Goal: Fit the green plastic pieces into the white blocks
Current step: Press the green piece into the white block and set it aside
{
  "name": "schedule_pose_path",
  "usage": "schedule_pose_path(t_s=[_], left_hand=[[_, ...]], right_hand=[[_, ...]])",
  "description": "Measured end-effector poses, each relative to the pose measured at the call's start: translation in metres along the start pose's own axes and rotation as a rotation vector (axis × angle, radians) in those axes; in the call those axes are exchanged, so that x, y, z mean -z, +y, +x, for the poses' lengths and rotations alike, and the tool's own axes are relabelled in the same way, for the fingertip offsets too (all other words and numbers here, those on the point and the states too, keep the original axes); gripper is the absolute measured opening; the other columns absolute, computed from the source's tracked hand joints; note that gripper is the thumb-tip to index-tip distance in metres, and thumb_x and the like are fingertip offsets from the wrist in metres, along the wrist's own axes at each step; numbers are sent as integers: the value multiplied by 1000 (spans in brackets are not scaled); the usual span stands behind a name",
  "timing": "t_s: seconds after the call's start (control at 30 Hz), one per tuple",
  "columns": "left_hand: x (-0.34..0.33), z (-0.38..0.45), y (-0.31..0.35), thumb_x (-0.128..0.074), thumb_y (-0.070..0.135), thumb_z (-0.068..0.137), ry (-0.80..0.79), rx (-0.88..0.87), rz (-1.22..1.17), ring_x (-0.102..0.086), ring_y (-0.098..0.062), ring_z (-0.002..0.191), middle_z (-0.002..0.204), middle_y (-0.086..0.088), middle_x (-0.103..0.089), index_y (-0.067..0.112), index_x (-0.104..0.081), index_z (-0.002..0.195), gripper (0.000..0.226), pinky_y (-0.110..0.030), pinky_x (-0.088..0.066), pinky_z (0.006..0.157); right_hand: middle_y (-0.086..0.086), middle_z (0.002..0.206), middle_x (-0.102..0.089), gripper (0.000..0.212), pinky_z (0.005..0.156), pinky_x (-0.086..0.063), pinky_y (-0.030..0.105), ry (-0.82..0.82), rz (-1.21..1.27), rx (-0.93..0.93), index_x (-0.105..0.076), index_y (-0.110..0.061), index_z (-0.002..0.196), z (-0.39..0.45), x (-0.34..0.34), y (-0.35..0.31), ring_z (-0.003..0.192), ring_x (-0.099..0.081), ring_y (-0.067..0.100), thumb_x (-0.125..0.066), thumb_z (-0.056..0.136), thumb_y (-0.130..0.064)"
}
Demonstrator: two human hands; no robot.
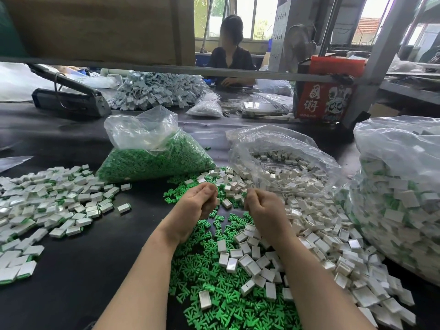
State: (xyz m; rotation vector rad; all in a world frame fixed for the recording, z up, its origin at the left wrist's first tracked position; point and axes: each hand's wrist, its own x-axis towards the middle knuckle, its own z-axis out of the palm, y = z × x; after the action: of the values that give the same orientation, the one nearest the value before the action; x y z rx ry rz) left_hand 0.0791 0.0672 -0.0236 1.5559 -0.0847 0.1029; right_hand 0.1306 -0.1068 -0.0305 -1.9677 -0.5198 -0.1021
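Loose green plastic pieces (214,279) lie heaped on the black table in front of me. White blocks (307,229) spill from an open clear bag (281,151) on the right and mix with them. My left hand (197,206) and my right hand (264,208) hover close together above the far edge of the green heap. Both have their fingers curled inward. Whatever is inside either hand is hidden by the fingers.
A pile of white blocks with green showing (47,206) lies at left. A bag of green pieces (154,160) stands behind the hands, and a large bag of blocks (400,191) at right. Across the table sits another person (229,60), beside a red carton (326,91).
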Motion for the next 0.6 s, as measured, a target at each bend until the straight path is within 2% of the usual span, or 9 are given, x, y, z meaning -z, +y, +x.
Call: schedule_pose_path(t_s=[0.23, 0.37, 0.5, 0.6], left_hand=[[-1, -1, 0, -38, 23, 104, 2, 11, 11, -24, -13, 54, 59, 2, -35, 13, -45, 76, 30, -21, -21, 49], [0, 0, -1, -37, 23, 105, -5, 13, 11, -25, -13, 55, 59, 3, -36, 14, -45, 77, 30, -22, -21, 50], [2, 0, -2, -38, 24, 104, -2, 23, -1, -27, -11, 54, 59, 4, -38, 13, -47, 77, 30, -21, -22, 49], [1, 1, -3, -40, 25, 104, 10, 29, -13, -30, -9, 52, 59, 6, -40, 13, -49, 78, 29, -15, -27, 47]], right_hand=[[8, 60, -52, 42, 51, -29, 28, -4, -86, 16, -60, 3, 73, -1, 3, -6, 53, -40, 16, -43, 103, -21], [2, 60, -51, 37, 51, -32, 28, -42, -97, 13, -59, -4, 73, -3, 2, -7, 52, -40, 13, -44, 102, -22], [-7, 57, -53, 35, 46, -32, 19, -63, -64, -19, -64, -13, 73, -1, 3, -6, 48, -40, 7, -47, 101, -23], [-2, 57, -56, 31, 46, -30, 27, -113, -12, -27, -71, -17, 80, 0, 3, -5, 48, -40, 14, -49, 101, -24]])
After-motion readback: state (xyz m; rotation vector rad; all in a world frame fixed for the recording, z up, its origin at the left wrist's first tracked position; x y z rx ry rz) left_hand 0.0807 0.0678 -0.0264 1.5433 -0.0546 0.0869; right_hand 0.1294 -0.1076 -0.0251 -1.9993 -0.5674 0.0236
